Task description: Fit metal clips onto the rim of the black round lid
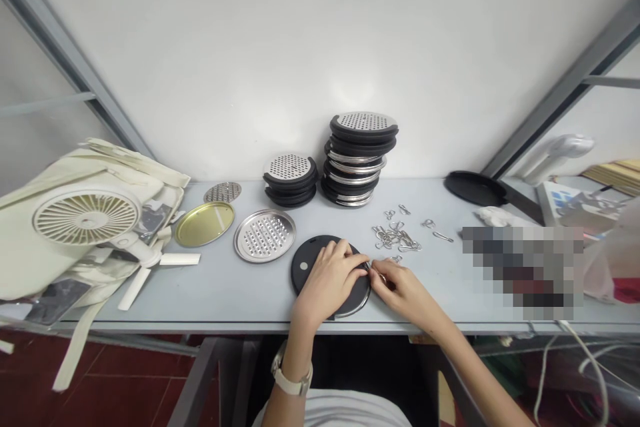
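Note:
A round black disc with a pale round spot and a silvery rim along its lower right lies flat near the table's front edge. Across its top rests my left hand, thumb and forefinger closed in at the disc's right edge. My right hand pinches a small metal clip at that same edge; fingers mostly hide the clip. Just beyond lies a loose pile of small metal clips. Left of the disc sits a round metal grater plate.
Two stacks of black-rimmed perforated discs, a shorter stack and a taller stack, stand by the wall. A gold lid, a white fan and a cream bag occupy the left. A black pan is back right.

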The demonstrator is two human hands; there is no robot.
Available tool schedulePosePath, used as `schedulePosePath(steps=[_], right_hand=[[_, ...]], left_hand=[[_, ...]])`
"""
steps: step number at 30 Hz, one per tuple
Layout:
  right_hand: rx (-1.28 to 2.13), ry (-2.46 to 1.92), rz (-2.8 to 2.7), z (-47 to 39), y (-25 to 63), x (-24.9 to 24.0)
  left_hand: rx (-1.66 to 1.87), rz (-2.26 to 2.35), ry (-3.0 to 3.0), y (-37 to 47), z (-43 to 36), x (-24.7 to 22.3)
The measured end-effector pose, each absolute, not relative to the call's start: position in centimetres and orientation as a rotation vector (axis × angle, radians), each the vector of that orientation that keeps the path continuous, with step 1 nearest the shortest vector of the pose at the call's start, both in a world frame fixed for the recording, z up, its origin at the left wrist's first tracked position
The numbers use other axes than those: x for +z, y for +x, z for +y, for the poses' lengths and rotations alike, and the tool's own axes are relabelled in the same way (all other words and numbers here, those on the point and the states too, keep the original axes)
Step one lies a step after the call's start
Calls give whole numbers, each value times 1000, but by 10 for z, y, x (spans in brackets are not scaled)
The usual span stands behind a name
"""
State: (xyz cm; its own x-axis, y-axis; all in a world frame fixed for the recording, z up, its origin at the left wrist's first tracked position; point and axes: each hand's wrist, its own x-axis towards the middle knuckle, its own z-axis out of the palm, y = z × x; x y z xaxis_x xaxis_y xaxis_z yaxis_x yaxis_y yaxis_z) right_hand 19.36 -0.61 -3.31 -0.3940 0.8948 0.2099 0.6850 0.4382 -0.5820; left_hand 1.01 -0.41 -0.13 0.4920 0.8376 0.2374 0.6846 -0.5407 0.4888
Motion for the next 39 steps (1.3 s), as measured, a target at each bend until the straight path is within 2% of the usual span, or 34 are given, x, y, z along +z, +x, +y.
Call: schedulePosePath(steps=[19,33,39], right_hand=[[544,-1340,-2194,-6,193,-33],[627,-1330,-1974,-8,198,-36],[530,-1328,-2180,-7,191,-35]], left_hand=[[695,1244,2406,10,-3,-1],[780,1258,2353,10,-1,-6],[789,1264,2310,8,0,-6]])
